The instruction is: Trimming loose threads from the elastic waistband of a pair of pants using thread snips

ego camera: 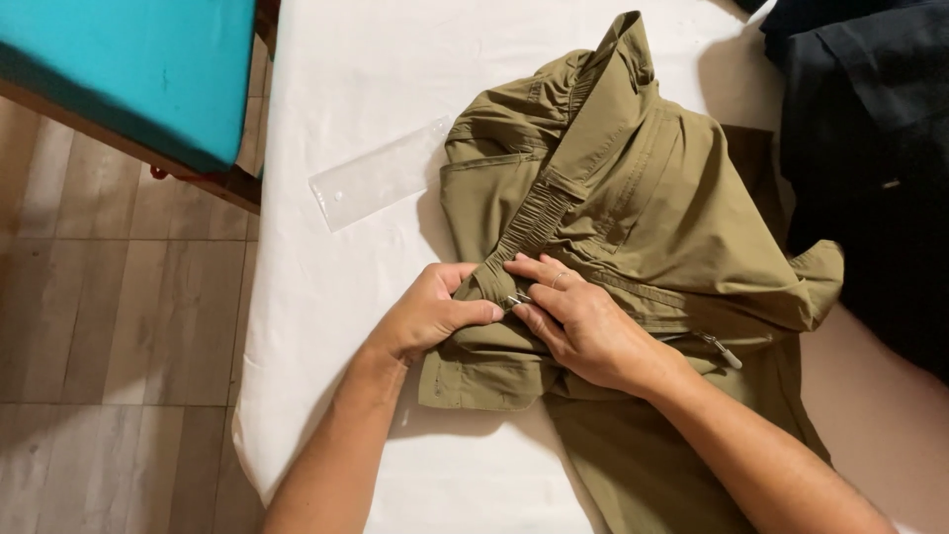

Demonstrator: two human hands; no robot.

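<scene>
Olive trousers (633,198) mid-worktop (336,297), left hand (430,314) and right hand (583,331) fingers pinching waistband, left edge room bare, dark garments (870,148) cut off at right edge, clasp hard to make out

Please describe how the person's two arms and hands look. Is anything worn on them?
Both forearms are bare, with no sleeves, watch or bracelet in view. The left hand wears nothing. The right hand has a thin ring on one of its fingers. No gloves.

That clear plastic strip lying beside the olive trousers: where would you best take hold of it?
The clear plastic strip lies flat on the white cloth, its right end meeting the olive trousers. Probably pinch its free lower-left end, coming from the table's left edge, since that end lies uncovered.
</scene>
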